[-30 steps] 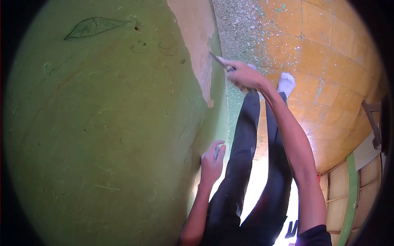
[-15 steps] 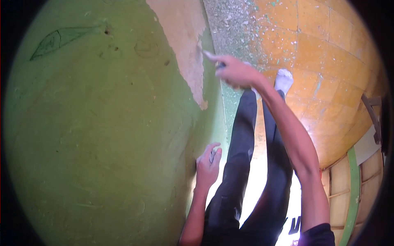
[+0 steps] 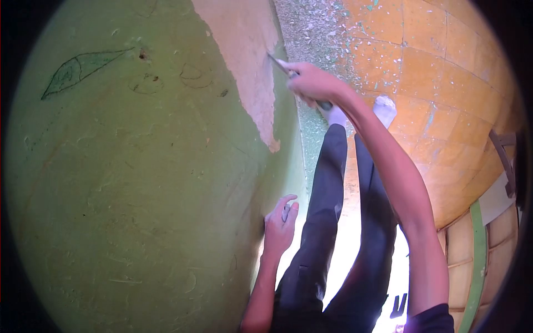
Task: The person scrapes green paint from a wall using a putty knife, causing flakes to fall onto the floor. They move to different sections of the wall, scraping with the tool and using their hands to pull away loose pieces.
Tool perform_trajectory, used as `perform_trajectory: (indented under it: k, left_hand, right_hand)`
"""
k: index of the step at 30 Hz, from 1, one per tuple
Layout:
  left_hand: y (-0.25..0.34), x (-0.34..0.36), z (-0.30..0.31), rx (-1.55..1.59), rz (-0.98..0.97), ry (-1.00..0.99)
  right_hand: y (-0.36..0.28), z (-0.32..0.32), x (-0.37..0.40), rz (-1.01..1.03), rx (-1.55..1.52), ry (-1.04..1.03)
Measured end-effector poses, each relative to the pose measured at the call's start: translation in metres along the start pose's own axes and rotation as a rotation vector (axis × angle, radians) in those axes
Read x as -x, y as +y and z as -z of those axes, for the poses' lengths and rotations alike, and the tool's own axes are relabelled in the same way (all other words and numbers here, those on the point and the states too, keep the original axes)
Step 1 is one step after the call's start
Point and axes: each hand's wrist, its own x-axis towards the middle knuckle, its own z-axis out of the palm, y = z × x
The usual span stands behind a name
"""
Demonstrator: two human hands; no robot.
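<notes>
My right hand (image 3: 317, 86) is closed around a scraper (image 3: 279, 61), seen nearly edge-on. Its dark handle end shows below my fingers. The blade tip touches the wall near the right edge of a bare, pale patch (image 3: 252, 72) in the green paint. Lower down, my left hand (image 3: 281, 225) is beside the green wall (image 3: 166, 222) near its bottom edge, fingers loosely bent and thumb apart from the index finger. A greyish spot shows between its fingers, too small to make out. I see no tool in that hand.
Paint flakes (image 3: 316, 33) lie along the foot of the wall and over the orange tiled floor (image 3: 427, 72). My outstretched legs (image 3: 327, 183) rest beside the wall, feet in pale socks. Brown furniture parts (image 3: 504, 161) and a green strip (image 3: 476, 266) stand at the right.
My right hand and the scraper have shifted slightly upward and tilted, with the blade now slanting up to the patch. My left hand has barely moved.
</notes>
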Motion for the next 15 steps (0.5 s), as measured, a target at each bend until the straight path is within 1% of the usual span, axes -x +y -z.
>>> perform_trajectory:
  k: [1,2,5,6,9,10,11,13,15]
  left_hand:
    - [0.003,-0.001,0.001,-0.013,-0.003,-0.007]
    - [0.007,-0.003,0.003,-0.026,-0.008,-0.004]
    - [0.002,0.001,0.007,-0.007,0.013,-0.010]
    - [0.001,-0.001,0.002,0.020,0.012,-0.007]
    - [0.001,-0.003,0.001,-0.056,0.051,-0.015]
    - [0.000,-0.004,0.000,-0.047,0.047,-0.009]
    - [-0.001,-0.005,0.001,-0.042,0.041,-0.006]
    - [0.000,0.002,0.000,-0.031,0.046,-0.009]
    - [0.006,-0.002,0.002,-0.029,0.023,-0.007]
  right_hand:
    - [0.009,0.002,-0.018,-0.004,-0.016,0.033]
    - [0.013,0.006,-0.026,0.003,-0.013,0.000]
    - [-0.003,-0.001,0.031,0.000,-0.055,-0.087]
    - [-0.002,-0.003,0.036,-0.013,-0.133,-0.173]
    - [0.006,0.011,0.010,-0.029,-0.115,-0.139]
    - [0.008,0.012,0.000,-0.037,-0.152,-0.167]
    - [0.013,0.015,-0.005,-0.022,-0.141,-0.145]
    - [0.014,0.012,0.000,-0.008,-0.119,-0.112]
    - [0.005,-0.006,0.007,-0.011,-0.099,-0.036]
